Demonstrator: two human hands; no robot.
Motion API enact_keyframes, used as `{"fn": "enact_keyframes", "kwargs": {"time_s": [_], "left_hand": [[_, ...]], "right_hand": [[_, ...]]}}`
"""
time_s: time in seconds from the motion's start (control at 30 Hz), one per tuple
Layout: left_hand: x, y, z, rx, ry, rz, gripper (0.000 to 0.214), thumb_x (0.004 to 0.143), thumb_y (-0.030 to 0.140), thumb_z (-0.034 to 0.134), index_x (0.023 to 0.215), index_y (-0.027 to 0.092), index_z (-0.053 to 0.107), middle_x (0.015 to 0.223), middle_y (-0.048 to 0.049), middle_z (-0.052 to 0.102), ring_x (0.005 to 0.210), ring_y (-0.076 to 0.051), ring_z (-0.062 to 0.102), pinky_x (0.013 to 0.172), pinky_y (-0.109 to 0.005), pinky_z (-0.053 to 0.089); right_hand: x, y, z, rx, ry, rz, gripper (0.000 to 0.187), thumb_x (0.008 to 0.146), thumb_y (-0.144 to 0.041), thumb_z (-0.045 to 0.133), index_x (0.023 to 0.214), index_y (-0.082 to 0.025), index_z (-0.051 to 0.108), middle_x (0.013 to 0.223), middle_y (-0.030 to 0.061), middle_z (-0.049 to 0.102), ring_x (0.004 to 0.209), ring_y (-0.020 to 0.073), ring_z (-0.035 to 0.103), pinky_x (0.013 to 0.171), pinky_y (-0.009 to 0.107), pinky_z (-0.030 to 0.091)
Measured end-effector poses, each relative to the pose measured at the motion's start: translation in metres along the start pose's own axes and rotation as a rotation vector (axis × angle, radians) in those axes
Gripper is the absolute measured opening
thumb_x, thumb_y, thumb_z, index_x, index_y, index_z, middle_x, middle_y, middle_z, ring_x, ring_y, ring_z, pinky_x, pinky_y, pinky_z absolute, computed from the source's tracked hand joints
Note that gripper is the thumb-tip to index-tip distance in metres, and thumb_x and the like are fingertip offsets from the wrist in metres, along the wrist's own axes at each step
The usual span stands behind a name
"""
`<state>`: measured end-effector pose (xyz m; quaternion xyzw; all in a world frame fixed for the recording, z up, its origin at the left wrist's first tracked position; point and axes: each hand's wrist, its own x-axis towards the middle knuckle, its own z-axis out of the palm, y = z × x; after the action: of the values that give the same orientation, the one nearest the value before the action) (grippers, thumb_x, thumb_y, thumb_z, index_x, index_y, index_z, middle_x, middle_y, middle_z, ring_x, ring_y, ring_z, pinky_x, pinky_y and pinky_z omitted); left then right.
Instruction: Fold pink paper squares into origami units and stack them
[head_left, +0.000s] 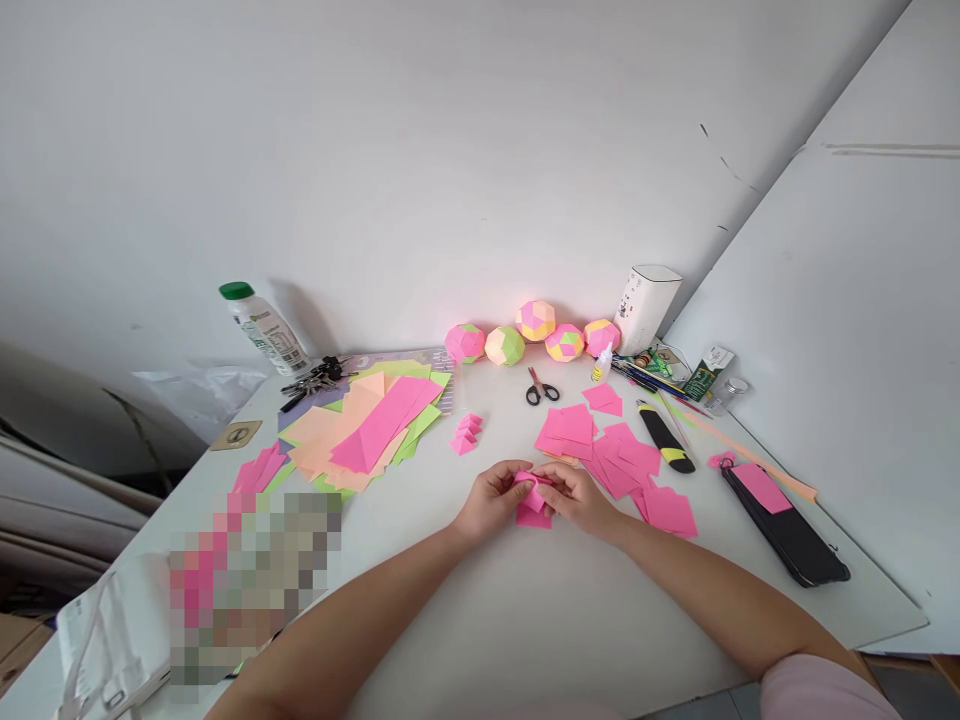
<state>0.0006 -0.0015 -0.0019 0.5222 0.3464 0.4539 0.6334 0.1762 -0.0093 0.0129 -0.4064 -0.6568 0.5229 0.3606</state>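
Observation:
My left hand [491, 500] and my right hand [581, 497] meet over the white table [525, 610], both pinched on a small folded pink paper piece [533, 500]. Fingers of both hands curl around its edges. Just to the right lie several loose pink paper squares [622, 465]. A small stack of folded pink pieces [465, 433] sits beyond my left hand.
Several paper balls [534, 335] line the wall, with scissors [541, 388], a glue bottle [601, 365] and a white box [646, 305] nearby. A pile of coloured sheets [371, 430], keys [315, 378] and a bottle [264, 328] lie left. A cutter [666, 438] and a black case [787, 525] lie right.

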Motion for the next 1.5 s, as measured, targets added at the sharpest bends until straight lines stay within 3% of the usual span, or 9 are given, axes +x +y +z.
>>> {"fn": "enact_keyframes", "kwargs": {"time_s": [0.27, 0.47, 0.63, 0.77, 0.83, 1.0, 1.27, 1.5], "left_hand": [[-0.001, -0.001, 0.0, -0.045, 0.044, -0.046, 0.034, 0.071, 0.035, 0.069, 0.096, 0.014, 0.06, 0.078, -0.0038, 0.068, 0.073, -0.015, 0.063, 0.071, -0.031, 0.051], [0.0, -0.002, 0.0, -0.045, 0.032, -0.054, 0.037, 0.07, 0.037, 0.069, 0.097, 0.014, 0.059, 0.079, -0.005, 0.069, 0.075, -0.017, 0.064, 0.072, -0.032, 0.051], [-0.001, 0.0, 0.001, 0.049, 0.027, -0.021, 0.035, 0.073, 0.039, 0.066, 0.097, 0.015, 0.058, 0.077, -0.0035, 0.066, 0.073, -0.015, 0.062, 0.067, -0.028, 0.05], [-0.002, 0.001, 0.002, 0.147, 0.01, -0.023, 0.031, 0.078, 0.04, 0.059, 0.098, 0.016, 0.054, 0.066, 0.001, 0.057, 0.058, -0.011, 0.056, 0.053, -0.023, 0.045], [-0.002, 0.0, 0.002, 0.191, 0.026, 0.016, 0.028, 0.08, 0.038, 0.057, 0.098, 0.017, 0.054, 0.07, 0.0013, 0.053, 0.054, -0.009, 0.051, 0.05, -0.022, 0.043], [0.0, -0.003, 0.0, 0.358, 0.106, 0.172, 0.021, 0.079, 0.032, 0.059, 0.096, 0.02, 0.061, 0.086, -0.0028, 0.044, 0.071, -0.012, 0.048, 0.057, -0.023, 0.044], [-0.002, 0.006, 0.002, 0.402, 0.027, 0.178, 0.013, 0.08, 0.028, 0.056, 0.076, 0.017, 0.061, 0.082, -0.004, 0.052, 0.075, -0.014, 0.051, 0.069, -0.028, 0.044], [-0.004, 0.005, 0.001, 0.276, -0.01, 0.04, 0.025, 0.079, 0.04, 0.057, 0.074, 0.016, 0.053, 0.069, -0.0011, 0.057, 0.062, -0.012, 0.051, 0.058, -0.025, 0.04]], "right_hand": [[-0.001, -0.005, 0.004, -0.254, -0.044, -0.145, 0.021, 0.085, -0.034, 0.051, 0.091, -0.017, 0.062, 0.06, -0.0022, 0.048, 0.051, 0.0093, 0.04, 0.044, 0.021, 0.033], [-0.001, 0.001, 0.005, -0.359, -0.01, -0.225, 0.025, 0.091, -0.033, 0.043, 0.101, -0.02, 0.062, 0.064, 0.0014, 0.055, 0.054, 0.0133, 0.047, 0.05, 0.025, 0.04], [-0.001, 0.003, 0.003, -0.351, -0.016, -0.198, 0.028, 0.093, -0.034, 0.039, 0.102, -0.02, 0.061, 0.065, 0.0019, 0.059, 0.057, 0.0149, 0.053, 0.055, 0.027, 0.044], [-0.001, 0.003, 0.003, -0.312, -0.019, -0.149, 0.028, 0.092, -0.036, 0.04, 0.1, -0.02, 0.062, 0.063, 0.002, 0.059, 0.056, 0.0155, 0.054, 0.054, 0.027, 0.045], [-0.001, 0.001, 0.003, -0.288, -0.014, -0.127, 0.028, 0.091, -0.037, 0.04, 0.097, -0.021, 0.062, 0.062, 0.0018, 0.058, 0.055, 0.0157, 0.054, 0.054, 0.027, 0.044], [-0.001, -0.001, 0.003, -0.259, -0.013, -0.11, 0.028, 0.091, -0.037, 0.04, 0.08, -0.021, 0.061, 0.058, 0.001, 0.055, 0.053, 0.0151, 0.051, 0.051, 0.026, 0.041], [-0.001, 0.002, 0.003, -0.252, -0.018, -0.129, 0.021, 0.086, -0.024, 0.044, 0.067, -0.018, 0.053, 0.057, -0.0016, 0.049, 0.052, 0.0117, 0.046, 0.049, 0.023, 0.036], [0.0, 0.002, 0.002, -0.279, 0.004, -0.122, 0.02, 0.084, -0.026, 0.048, 0.066, -0.018, 0.053, 0.059, -0.0015, 0.049, 0.052, 0.0112, 0.044, 0.048, 0.023, 0.034]]}}
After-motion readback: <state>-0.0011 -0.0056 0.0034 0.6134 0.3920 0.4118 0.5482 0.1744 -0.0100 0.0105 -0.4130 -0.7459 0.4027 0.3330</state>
